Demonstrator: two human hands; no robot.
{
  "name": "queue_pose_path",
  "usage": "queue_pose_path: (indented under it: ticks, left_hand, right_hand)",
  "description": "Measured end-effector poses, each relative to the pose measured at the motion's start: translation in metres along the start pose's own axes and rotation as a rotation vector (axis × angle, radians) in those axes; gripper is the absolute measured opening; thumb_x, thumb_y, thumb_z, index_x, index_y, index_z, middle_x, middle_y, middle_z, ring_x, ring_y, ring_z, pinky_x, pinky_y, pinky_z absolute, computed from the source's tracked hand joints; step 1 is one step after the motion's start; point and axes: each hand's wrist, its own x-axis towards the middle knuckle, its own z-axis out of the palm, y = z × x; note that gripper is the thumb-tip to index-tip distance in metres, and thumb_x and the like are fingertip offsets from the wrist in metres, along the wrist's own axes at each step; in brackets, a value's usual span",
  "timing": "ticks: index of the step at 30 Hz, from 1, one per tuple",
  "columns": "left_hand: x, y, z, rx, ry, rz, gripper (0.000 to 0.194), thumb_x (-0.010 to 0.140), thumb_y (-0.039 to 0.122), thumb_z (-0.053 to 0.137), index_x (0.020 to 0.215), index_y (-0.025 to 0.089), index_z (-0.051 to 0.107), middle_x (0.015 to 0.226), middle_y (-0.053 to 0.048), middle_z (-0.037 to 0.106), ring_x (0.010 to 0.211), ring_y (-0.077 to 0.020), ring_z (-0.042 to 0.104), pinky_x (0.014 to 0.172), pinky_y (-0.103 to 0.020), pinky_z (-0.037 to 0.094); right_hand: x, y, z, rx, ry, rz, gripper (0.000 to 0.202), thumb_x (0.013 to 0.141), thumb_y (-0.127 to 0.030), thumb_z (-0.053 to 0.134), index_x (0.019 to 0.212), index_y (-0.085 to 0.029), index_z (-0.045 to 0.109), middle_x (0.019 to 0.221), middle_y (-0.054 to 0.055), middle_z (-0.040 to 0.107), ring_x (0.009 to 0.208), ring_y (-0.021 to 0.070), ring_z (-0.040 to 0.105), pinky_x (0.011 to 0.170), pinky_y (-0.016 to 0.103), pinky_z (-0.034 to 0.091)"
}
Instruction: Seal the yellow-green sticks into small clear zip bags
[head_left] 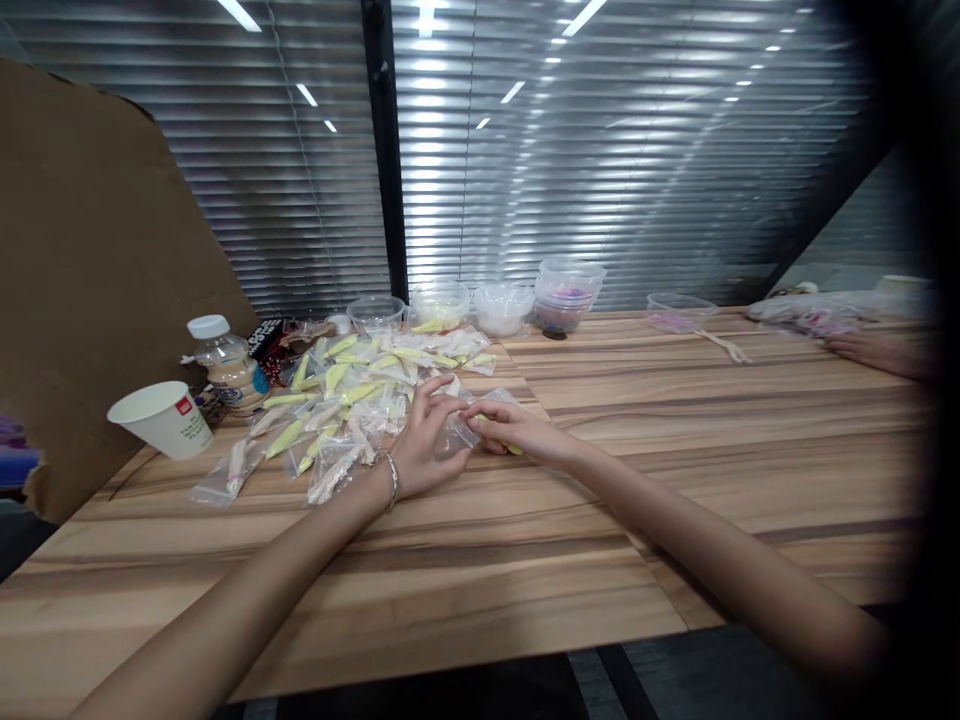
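Note:
My left hand [431, 440], with a bracelet at the wrist, is closed on a small clear plastic bag [456, 438]. Close against it, my right hand [514, 428] pinches a slim yellow piece [514, 449] at the bag; its exact kind is too small to tell. Part of the yellow piece is hidden by the fingers. Just left of and beyond my hands spreads a heap of small clear bags [352, 392], holding yellow or pale slim pieces. Another bit of clear plastic [501, 396] shows behind my right hand.
A paper cup [166, 420] and a bottle [225, 365] stand at left beside a cardboard sheet [97, 250]. Clear tubs [568, 290] line the back edge of the wooden table [600, 560]. At far right another person's hand [877, 350] rests near plastic bags [825, 312].

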Motion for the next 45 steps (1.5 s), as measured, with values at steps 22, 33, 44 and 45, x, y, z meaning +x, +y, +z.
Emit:
queue_pose_path:
  ticks: [22,33,44,45]
  left_hand:
    - [0.001,0.003,0.0,0.263,-0.124,0.122,0.068,0.073,0.052,0.051,0.132,0.025,0.032,0.132,-0.007,0.041,0.126,-0.0171,0.035,0.112,-0.043,0.034]
    - [-0.003,-0.007,0.005,0.256,-0.003,0.074,0.079,0.07,0.055,0.053,0.136,0.025,0.023,0.13,-0.004,0.046,0.125,-0.0133,0.04,0.12,-0.042,0.02]
    - [-0.004,-0.004,0.003,0.268,-0.05,0.226,0.054,0.076,0.041,0.053,0.127,0.03,0.041,0.126,0.0,0.051,0.127,-0.0141,0.037,0.117,-0.044,0.024]
    - [-0.004,-0.004,0.003,0.258,-0.074,0.261,0.054,0.076,0.04,0.052,0.128,0.029,0.041,0.128,-0.001,0.05,0.127,-0.0137,0.037,0.115,-0.042,0.029]
  right_hand:
    - [0.007,0.015,0.022,0.215,0.247,0.005,0.02,0.075,-0.029,0.057,0.089,-0.015,0.055,0.064,-0.002,0.047,0.05,0.0069,0.038,0.046,0.02,0.029]
    - [0.007,0.011,0.036,0.212,0.348,-0.012,0.019,0.073,-0.026,0.058,0.087,-0.013,0.057,0.063,0.0,0.045,0.049,0.007,0.035,0.043,0.019,0.025]
    - [0.008,0.012,0.034,0.051,0.413,-0.164,0.022,0.072,-0.02,0.057,0.093,-0.015,0.06,0.086,0.003,0.059,0.075,0.0135,0.052,0.068,0.025,0.042]
    - [0.009,0.014,0.034,0.048,0.401,-0.197,0.022,0.07,-0.019,0.058,0.092,-0.015,0.06,0.091,0.004,0.06,0.083,0.0155,0.054,0.075,0.027,0.043]
